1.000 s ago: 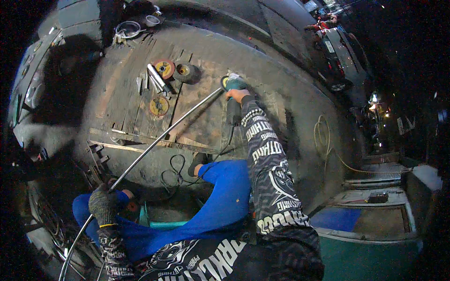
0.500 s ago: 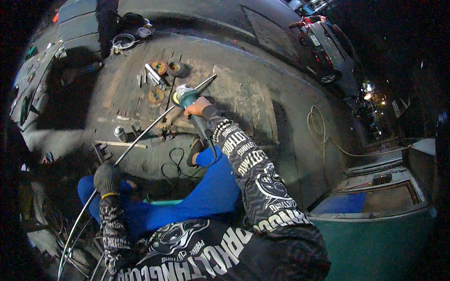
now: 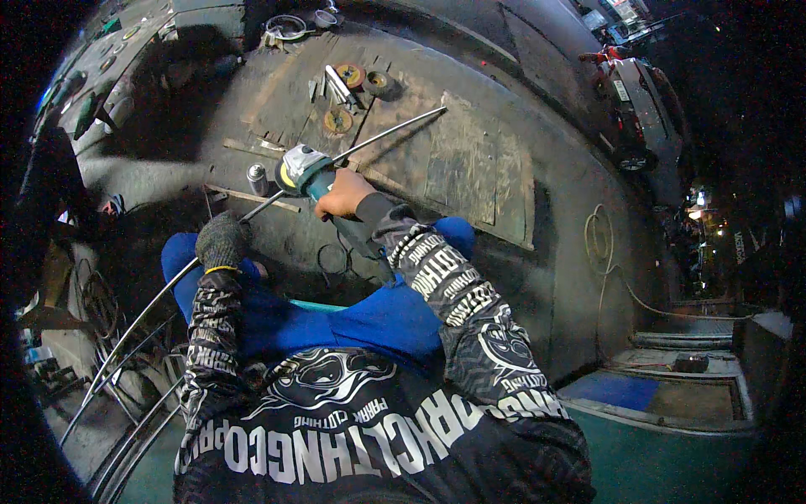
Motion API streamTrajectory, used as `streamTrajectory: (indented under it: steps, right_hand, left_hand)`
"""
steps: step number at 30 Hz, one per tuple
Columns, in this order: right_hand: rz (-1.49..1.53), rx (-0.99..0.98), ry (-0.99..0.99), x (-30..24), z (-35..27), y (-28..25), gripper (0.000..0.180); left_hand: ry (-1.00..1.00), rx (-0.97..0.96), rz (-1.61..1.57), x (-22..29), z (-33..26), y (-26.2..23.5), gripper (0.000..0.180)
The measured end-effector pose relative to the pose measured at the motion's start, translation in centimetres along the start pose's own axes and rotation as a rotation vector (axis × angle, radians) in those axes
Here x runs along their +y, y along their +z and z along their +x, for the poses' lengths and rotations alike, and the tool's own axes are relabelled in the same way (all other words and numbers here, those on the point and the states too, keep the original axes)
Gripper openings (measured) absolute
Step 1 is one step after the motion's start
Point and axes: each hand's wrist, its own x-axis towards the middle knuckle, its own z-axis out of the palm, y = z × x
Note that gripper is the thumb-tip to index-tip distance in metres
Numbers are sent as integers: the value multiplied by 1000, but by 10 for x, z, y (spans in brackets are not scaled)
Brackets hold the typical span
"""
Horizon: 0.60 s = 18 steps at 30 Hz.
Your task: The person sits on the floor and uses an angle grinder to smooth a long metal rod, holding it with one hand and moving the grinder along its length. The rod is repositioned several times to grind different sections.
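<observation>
A long thin metal rod runs slantwise from the plywood, past my knee, to the lower left. My left hand, in a grey knit glove, is closed around it near my left knee. My bare right hand grips a teal angle grinder by its body. The grinder's silver head and yellowish disc are against or just above the rod; exact contact is hard to tell. Beyond the head, the rod's far end extends over the plywood. The grinder's back end reaches toward my right thigh.
On worn plywood lie grinding discs, short metal tubes and a round dark cup-shaped piece. A spray can stands near my left hand. More rods lie lower left. A hose and a parked car are to the right.
The grinder has come along the rod toward my left hand, so more rod shows beyond its head. My view has shifted, and the surroundings sit farther right and higher.
</observation>
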Motion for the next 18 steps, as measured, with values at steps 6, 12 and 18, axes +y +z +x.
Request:
streamTrajectory:
  steps: [6, 12, 18]
  right_hand:
    - [-54, 2, 70, 16, -6, -22, 67]
    - [-141, 38, 217, 88, 38, -86, 59]
    - [-431, -139, 247, 185, 89, -148, 59]
  left_hand:
    - [-20, 55, -14, -3, -13, -1, 30]
    - [-26, -45, 6, 4, -16, -8, 30]
    - [-115, -90, 56, 7, -34, -24, 29]
